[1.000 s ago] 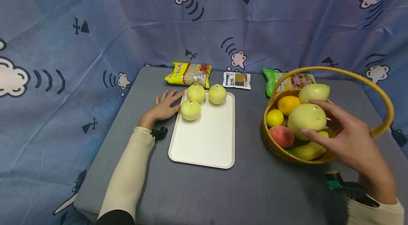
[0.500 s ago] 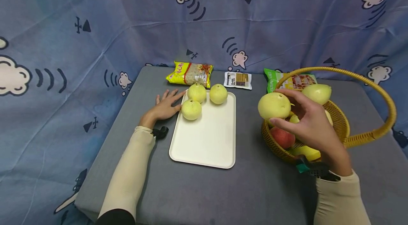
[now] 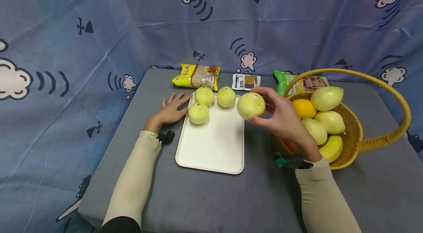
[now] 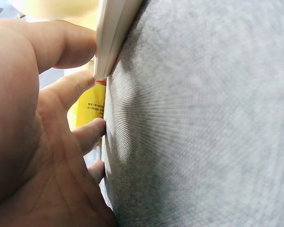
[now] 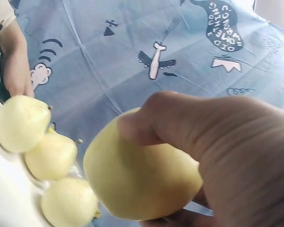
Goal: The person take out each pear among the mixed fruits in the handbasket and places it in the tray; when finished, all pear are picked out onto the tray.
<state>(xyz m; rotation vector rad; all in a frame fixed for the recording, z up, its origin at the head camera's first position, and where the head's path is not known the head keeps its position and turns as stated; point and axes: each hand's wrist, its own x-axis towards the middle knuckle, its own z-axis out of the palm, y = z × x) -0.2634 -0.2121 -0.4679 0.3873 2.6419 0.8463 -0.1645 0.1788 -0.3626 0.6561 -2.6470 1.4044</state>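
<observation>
In the head view my right hand (image 3: 285,117) grips a pale yellow-green pear (image 3: 251,105) over the right edge of a white tray (image 3: 211,145). The right wrist view shows the thumb pressed on that pear (image 5: 137,170), its far side hidden. Three similar pears sit at the tray's far end: one at the back (image 3: 203,96), one to its right (image 3: 226,97) and one in front (image 3: 198,113). My left hand (image 3: 169,110) lies with fingers spread at the tray's left edge. Up close in the left wrist view, its thumb and a finger touch the tray rim (image 4: 111,38).
A wicker basket (image 3: 355,141) with a tall handle stands at the right, holding pears, an orange (image 3: 304,108), a banana (image 3: 332,148) and a partly hidden peach. Along the back lie a yellow packet (image 3: 195,76), a small white sachet (image 3: 246,82) and a green packet (image 3: 281,80).
My right hand has lifted a pear out of the basket and carried it left to the tray's edge. The left hand stays at the tray.
</observation>
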